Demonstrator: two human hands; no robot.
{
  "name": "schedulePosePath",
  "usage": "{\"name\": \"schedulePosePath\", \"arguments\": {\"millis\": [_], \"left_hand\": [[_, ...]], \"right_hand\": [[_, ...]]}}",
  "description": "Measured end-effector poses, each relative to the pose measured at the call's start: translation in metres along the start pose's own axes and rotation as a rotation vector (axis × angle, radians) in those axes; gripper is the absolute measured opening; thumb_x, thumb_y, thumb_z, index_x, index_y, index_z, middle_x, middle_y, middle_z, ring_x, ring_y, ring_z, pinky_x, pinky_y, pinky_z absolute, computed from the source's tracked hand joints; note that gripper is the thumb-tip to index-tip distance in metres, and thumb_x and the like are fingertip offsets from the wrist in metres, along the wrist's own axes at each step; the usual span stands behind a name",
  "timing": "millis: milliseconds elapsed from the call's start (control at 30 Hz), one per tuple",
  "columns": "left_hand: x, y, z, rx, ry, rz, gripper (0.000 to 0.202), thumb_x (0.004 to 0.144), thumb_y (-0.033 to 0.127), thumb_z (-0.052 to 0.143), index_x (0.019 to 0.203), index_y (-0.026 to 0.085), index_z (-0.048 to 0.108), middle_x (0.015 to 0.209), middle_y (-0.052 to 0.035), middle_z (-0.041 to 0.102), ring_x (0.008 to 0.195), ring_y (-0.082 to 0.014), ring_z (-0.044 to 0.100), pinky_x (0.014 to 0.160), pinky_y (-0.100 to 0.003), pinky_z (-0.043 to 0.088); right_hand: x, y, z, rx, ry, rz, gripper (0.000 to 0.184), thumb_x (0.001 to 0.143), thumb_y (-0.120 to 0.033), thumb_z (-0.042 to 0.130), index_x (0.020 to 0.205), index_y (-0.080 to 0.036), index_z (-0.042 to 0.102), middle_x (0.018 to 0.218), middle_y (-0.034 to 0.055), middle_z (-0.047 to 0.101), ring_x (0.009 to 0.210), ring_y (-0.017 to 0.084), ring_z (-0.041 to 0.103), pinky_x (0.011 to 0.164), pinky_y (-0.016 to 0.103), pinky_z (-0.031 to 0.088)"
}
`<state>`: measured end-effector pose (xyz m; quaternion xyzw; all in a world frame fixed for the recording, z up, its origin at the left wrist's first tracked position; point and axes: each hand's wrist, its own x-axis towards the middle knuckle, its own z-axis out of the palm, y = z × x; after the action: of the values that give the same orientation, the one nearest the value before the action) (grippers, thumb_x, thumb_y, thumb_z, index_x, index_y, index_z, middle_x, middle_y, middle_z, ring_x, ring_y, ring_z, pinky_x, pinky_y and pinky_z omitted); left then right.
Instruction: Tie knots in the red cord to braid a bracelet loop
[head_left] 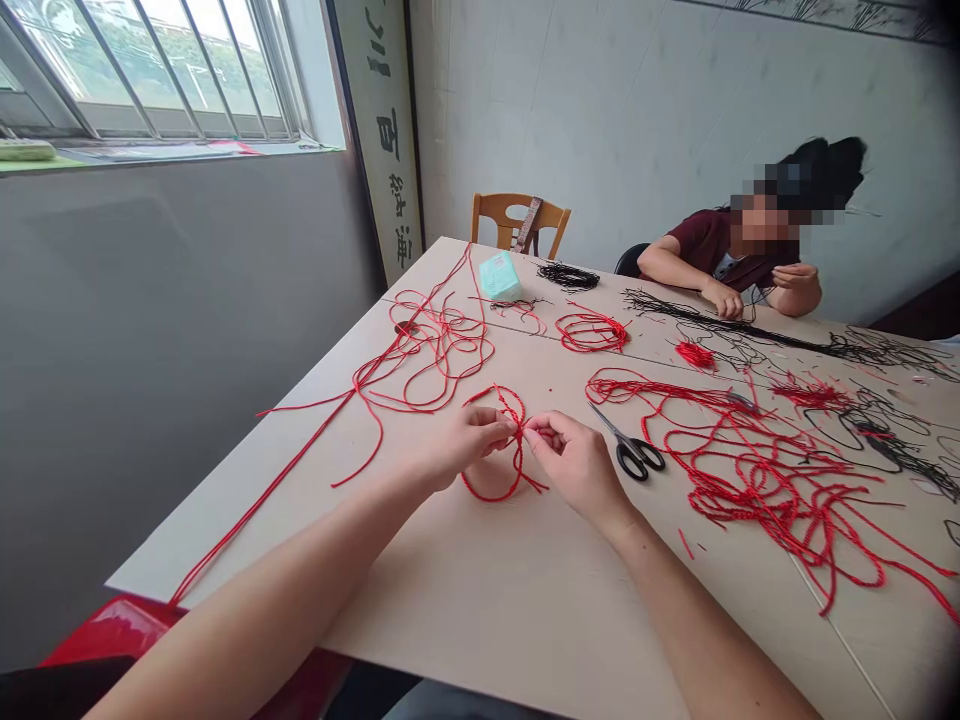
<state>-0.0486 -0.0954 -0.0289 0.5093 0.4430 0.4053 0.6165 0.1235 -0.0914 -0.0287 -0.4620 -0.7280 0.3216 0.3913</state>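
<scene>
At the worktop (pixel 465 590), in the centre of the frame, your left hand (pixel 474 438) and right hand (pixel 574 458) both pinch the looped red cord (pixel 518 450) at its crossing. You seem to be tying or tightening it there; the next move probably calls for a steady hold and an even pull. Your hands partly cover the crossing, so I cannot tell how the strands pass.

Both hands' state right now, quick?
Left hand: closed, fingertips pinching the looped red cord.
Right hand: closed, pinching the same cord from the other side.
</scene>
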Motion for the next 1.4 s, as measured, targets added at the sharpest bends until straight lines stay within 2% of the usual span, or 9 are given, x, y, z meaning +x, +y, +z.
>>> {"name": "schedulePosePath", "arguments": {"millis": [267,433,600,733,833,967,1100,1233,1400], "left_hand": [[-0.002,0.004,-0.001,-0.137,-0.148,-0.061,0.029,0.068,0.041,0.067,0.069,0.015,0.056,0.066,0.0017,0.042,0.057,-0.0071,0.036,0.057,-0.023,0.032],[-0.003,0.007,0.001,0.056,-0.084,0.048,0.027,0.068,0.040,0.067,0.070,0.015,0.058,0.065,0.0014,0.046,0.057,-0.0077,0.036,0.052,-0.022,0.026],[-0.004,0.005,0.004,0.170,-0.079,0.196,0.024,0.076,0.039,0.059,0.076,0.015,0.061,0.069,-0.0007,0.051,0.062,-0.0099,0.040,0.058,-0.023,0.032],[-0.002,0.001,0.005,0.418,0.078,0.295,0.021,0.077,0.037,0.057,0.080,0.018,0.065,0.080,-0.0034,0.055,0.065,-0.0115,0.042,0.059,-0.024,0.035],[-0.001,0.001,0.004,0.509,0.121,0.319,0.019,0.077,0.036,0.058,0.078,0.019,0.066,0.082,-0.0030,0.056,0.064,-0.0114,0.042,0.058,-0.024,0.034],[0.000,0.000,0.002,0.408,0.054,0.240,0.023,0.076,0.039,0.059,0.077,0.017,0.064,0.076,-0.0013,0.055,0.060,-0.0095,0.039,0.054,-0.023,0.030],[0.000,-0.003,0.000,0.257,-0.064,0.158,0.028,0.076,0.043,0.058,0.073,0.015,0.059,0.064,0.0017,0.048,0.056,-0.0082,0.036,0.051,-0.022,0.027],[-0.001,-0.003,0.001,0.334,-0.008,0.198,0.028,0.077,0.043,0.057,0.075,0.016,0.061,0.065,0.0015,0.049,0.057,-0.0087,0.037,0.052,-0.023,0.028],[-0.003,0.001,0.005,0.592,0.153,0.406,0.018,0.079,0.034,0.056,0.079,0.018,0.066,0.076,-0.0011,0.055,0.062,-0.0096,0.040,0.056,-0.023,0.031]], "right_hand": [[0.005,0.006,0.001,0.328,-0.047,0.222,0.023,0.077,-0.040,0.057,0.083,-0.018,0.061,0.054,-0.0040,0.045,0.049,0.010,0.038,0.049,0.025,0.029],[0.006,0.006,0.002,0.500,-0.086,0.321,0.024,0.074,-0.041,0.061,0.082,-0.019,0.058,0.049,-0.0083,0.031,0.043,0.007,0.020,0.043,0.023,0.014],[0.008,0.007,-0.005,0.651,-0.193,0.399,0.024,0.074,-0.040,0.062,0.072,-0.017,0.054,0.051,-0.0092,0.023,0.044,0.005,0.012,0.043,0.023,0.008],[0.010,0.004,-0.015,0.580,-0.278,0.432,0.028,0.070,-0.041,0.067,0.073,-0.015,0.058,0.049,-0.0096,0.023,0.044,0.005,0.014,0.043,0.022,0.010],[0.011,0.000,-0.021,0.439,-0.324,0.394,0.029,0.066,-0.040,0.070,0.080,-0.014,0.064,0.052,-0.0067,0.038,0.046,0.005,0.023,0.044,0.021,0.018],[0.008,-0.004,-0.022,0.183,-0.266,0.284,0.027,0.066,-0.038,0.069,0.081,-0.015,0.065,0.060,-0.0028,0.052,0.055,0.009,0.042,0.053,0.022,0.032],[0.005,-0.007,-0.023,-0.047,-0.196,0.191,0.023,0.072,-0.037,0.063,0.078,-0.016,0.064,0.051,-0.0058,0.041,0.049,0.008,0.034,0.051,0.022,0.029],[0.006,-0.007,-0.025,0.071,-0.261,0.215,0.023,0.075,-0.035,0.058,0.084,-0.015,0.064,0.057,-0.0049,0.042,0.051,0.007,0.031,0.049,0.021,0.026],[0.009,-0.003,-0.028,0.297,-0.314,0.283,0.027,0.079,-0.038,0.053,0.082,-0.014,0.064,0.051,-0.0076,0.023,0.047,0.007,0.017,0.044,0.022,0.014]]}}
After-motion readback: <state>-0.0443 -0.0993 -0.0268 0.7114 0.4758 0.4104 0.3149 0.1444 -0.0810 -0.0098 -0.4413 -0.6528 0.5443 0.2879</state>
